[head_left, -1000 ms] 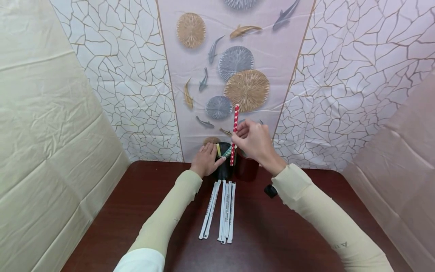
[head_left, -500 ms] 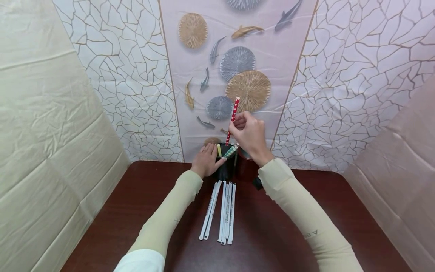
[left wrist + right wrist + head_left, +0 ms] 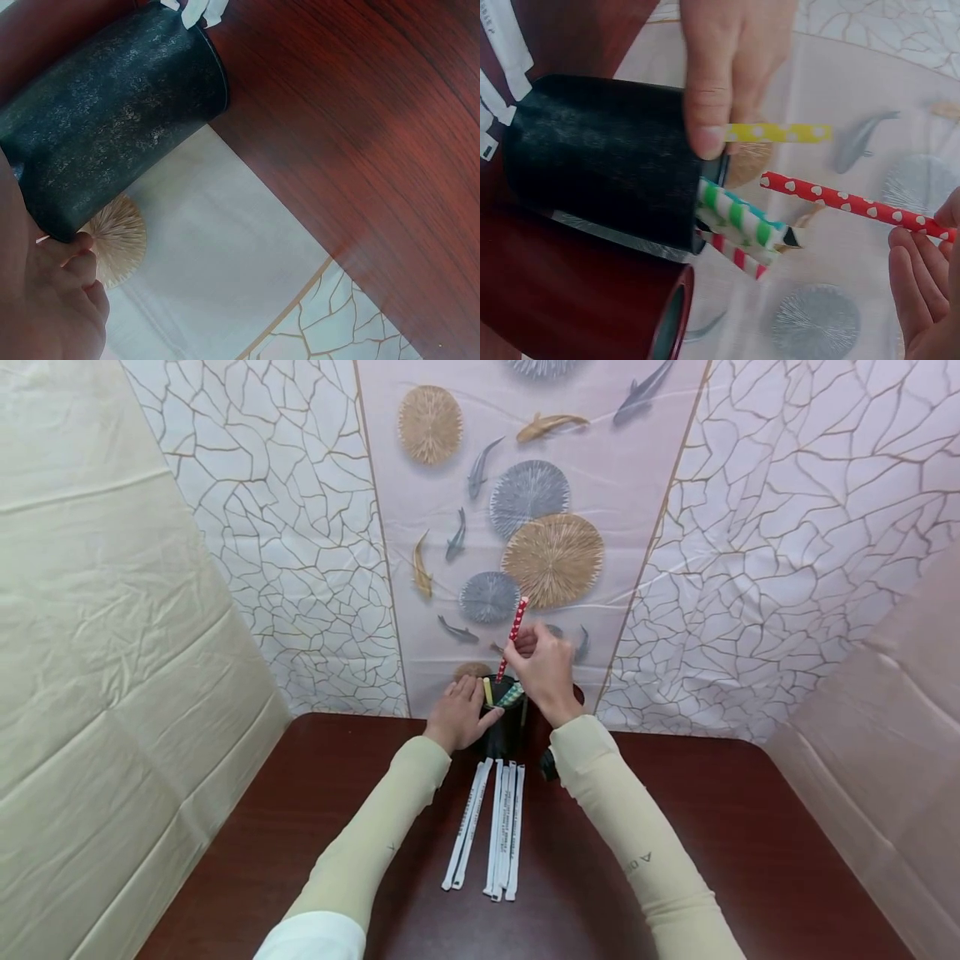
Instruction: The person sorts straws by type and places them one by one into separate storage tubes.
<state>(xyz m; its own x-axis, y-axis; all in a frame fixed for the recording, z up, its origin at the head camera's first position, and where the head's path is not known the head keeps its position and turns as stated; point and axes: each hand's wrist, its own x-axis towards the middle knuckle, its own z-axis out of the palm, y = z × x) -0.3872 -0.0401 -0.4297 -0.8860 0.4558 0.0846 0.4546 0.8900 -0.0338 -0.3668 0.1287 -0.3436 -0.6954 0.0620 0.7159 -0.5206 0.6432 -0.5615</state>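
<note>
My right hand pinches a red paper straw with white hearts, tilted above the mouth of a black cup. In the right wrist view the straw's lower end is apart from the rim. My left hand holds the cup at its rim, thumb on the near side, fingers reaching round behind. Inside the cup stand a yellow dotted straw, green-striped straws and a red-striped straw. Their lower ends are hidden by the cup wall.
A dark red cup stands right beside the black one, mostly behind my right hand in the head view. Several white paper-wrapped sticks lie on the brown table in front. A patterned cloth hangs close behind the cups.
My right hand has moved left with the red straw, rising and then lowering over the black cup. The left hand stays at the cup's rim.
</note>
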